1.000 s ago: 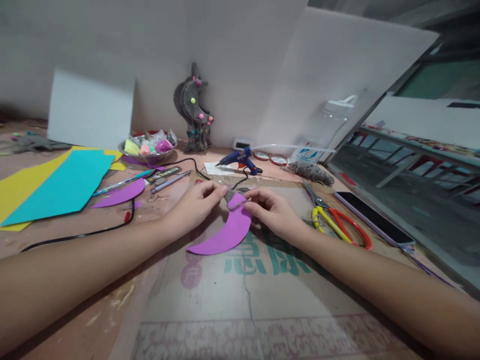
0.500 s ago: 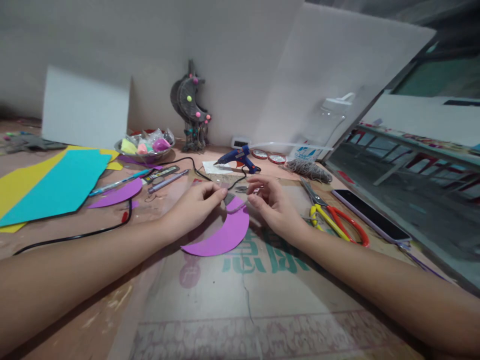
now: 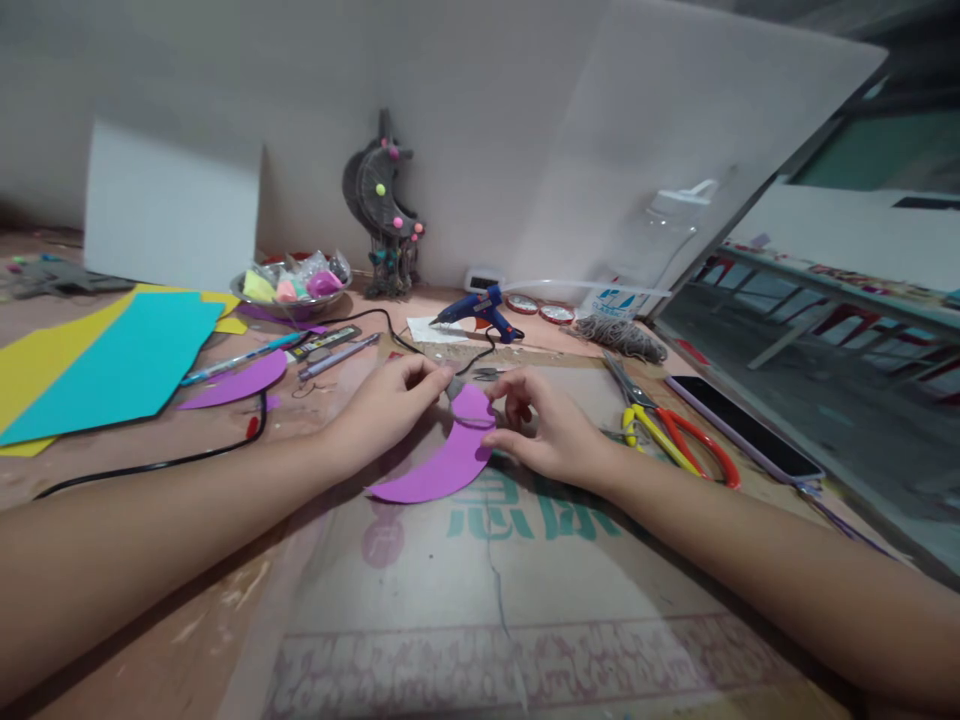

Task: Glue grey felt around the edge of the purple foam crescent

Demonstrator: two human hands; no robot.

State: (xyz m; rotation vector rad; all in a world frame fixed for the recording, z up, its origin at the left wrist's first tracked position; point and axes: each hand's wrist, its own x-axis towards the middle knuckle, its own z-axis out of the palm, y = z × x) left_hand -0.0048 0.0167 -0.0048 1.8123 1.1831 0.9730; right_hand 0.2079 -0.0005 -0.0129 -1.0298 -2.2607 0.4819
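Note:
A purple crescent moon cut-out (image 3: 439, 468) lies tilted between my hands above the printed board. Grey yarn (image 3: 474, 422) runs across its upper part, and its top tip is wrapped in the same grey. My left hand (image 3: 401, 400) pinches that wrapped tip between thumb and fingers. At the crescent's right edge is my right hand (image 3: 544, 420), its thumb and curled forefinger apart and touching the purple edge near the yarn. A long loose strand of yarn trails down over the board below the crescent.
Behind stand a blue glue gun (image 3: 480, 310), a grey yarn ball (image 3: 621, 340) and a yarn-wrapped moon ornament (image 3: 382, 200). Scissors (image 3: 660, 420) and a phone (image 3: 742, 428) lie right. Coloured sheets (image 3: 127, 360), pens and a bowl of clay (image 3: 292, 285) are left.
My right hand has moved down and left onto the crescent's edge. The yarn strand now crosses the purple upper part differently. My left hand keeps its pinch at the tip.

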